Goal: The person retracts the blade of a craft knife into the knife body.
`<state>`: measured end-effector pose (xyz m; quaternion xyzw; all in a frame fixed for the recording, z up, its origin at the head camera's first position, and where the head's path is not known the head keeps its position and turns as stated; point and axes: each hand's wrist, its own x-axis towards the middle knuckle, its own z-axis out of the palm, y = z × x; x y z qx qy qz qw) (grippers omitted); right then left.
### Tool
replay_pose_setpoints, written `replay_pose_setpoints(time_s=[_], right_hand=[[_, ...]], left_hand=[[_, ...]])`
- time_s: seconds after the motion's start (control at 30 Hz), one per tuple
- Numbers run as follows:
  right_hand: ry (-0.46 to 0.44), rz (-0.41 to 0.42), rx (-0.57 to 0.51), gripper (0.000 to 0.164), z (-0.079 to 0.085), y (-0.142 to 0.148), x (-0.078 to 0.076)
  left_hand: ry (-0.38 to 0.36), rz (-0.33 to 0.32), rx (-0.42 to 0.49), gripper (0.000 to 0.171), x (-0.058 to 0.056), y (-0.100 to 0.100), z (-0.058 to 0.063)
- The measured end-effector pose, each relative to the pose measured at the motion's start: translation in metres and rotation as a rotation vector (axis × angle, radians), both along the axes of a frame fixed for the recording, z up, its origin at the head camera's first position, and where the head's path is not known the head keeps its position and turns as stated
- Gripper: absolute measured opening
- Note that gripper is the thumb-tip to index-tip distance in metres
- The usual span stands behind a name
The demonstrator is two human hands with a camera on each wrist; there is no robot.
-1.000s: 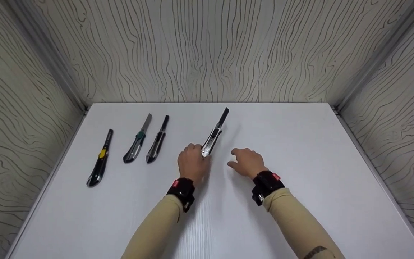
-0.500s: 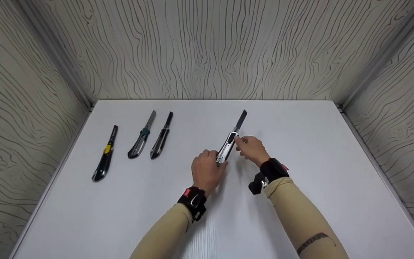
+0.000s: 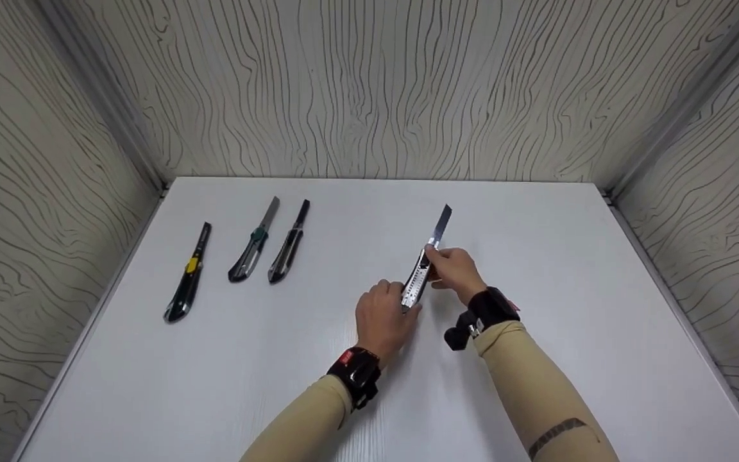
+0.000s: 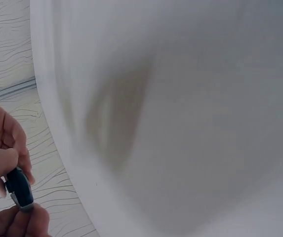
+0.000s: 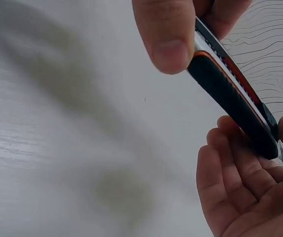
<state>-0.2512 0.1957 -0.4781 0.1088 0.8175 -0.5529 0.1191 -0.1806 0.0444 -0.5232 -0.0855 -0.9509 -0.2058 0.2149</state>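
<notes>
A silver and black utility knife (image 3: 416,286) is held above the white table, its blade (image 3: 441,223) extended away from me. My left hand (image 3: 383,319) grips the rear end of the handle. At the blade end, my right hand (image 3: 459,273) has its thumb on the black slider, with fingers bent beneath the handle. In the right wrist view, the knife handle (image 5: 230,96) shows a dark side with an orange line; the left thumb (image 5: 166,42) presses its rear end. In the left wrist view, only a short dark part of the knife (image 4: 20,189) shows between fingers.
To the left on the white table (image 3: 151,385) lie a black knife with a yellow slider (image 3: 188,279), one with a green slider (image 3: 251,256), and a dark brown one (image 3: 287,253). All have blades out. Wood-patterned walls (image 3: 369,90) enclose the back and sides.
My left hand has carried the knife right and slightly toward me. The right hand, first apart from it, has come onto the handle's blade end, thumb now on the slider.
</notes>
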Motion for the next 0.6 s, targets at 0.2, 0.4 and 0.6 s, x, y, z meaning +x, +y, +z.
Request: replay_pose_setpoints(time_s=[0.2,0.4,0.6], right_hand=[[-0.062,-0.031,-0.119,0.046,-0.0018,-0.0009,-0.0001],[-0.071,-0.017,-0.165,0.045,-0.0035,-0.0004,0.0000],[-0.054,0.008,-0.124,0.044,-0.0041,0.0010,-0.0002]], left_hand=[[0.036,-0.010,0.013,0.040,0.0046,0.0023,0.0002],[-0.054,-0.011,0.038,0.041,0.0053,0.0016,-0.0002],[-0.353,-0.100,0.193,0.041,0.0032,-0.0042,0.0085]])
